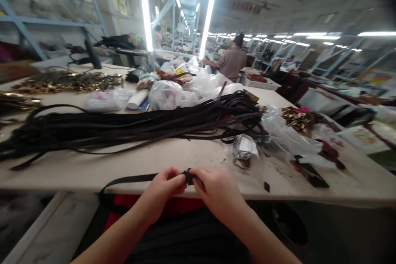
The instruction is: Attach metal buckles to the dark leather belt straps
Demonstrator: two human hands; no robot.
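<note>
Close to the table's front edge, both of my hands meet on a black strap (pixel 130 179). My left hand (pixel 168 183) pinches it between thumb and fingers. From the other side my right hand (pixel 215 187) grips the same strap, with a small dark piece showing between the fingertips; its details are too blurred to tell. The strap runs left from my hands and loops down over the table edge. Beyond my hands lies a long pile of black straps (pixel 123 128), stretched across the table.
Clear plastic bags (pixel 173 93) stand behind the pile. A small bag of metal parts (pixel 244 150) lies to the right, near a larger plastic bag (pixel 284 132) and gold hardware (pixel 297 119). Bundles with gold fittings (pixel 68 80) lie at the left. A person (pixel 233 60) stands farther back.
</note>
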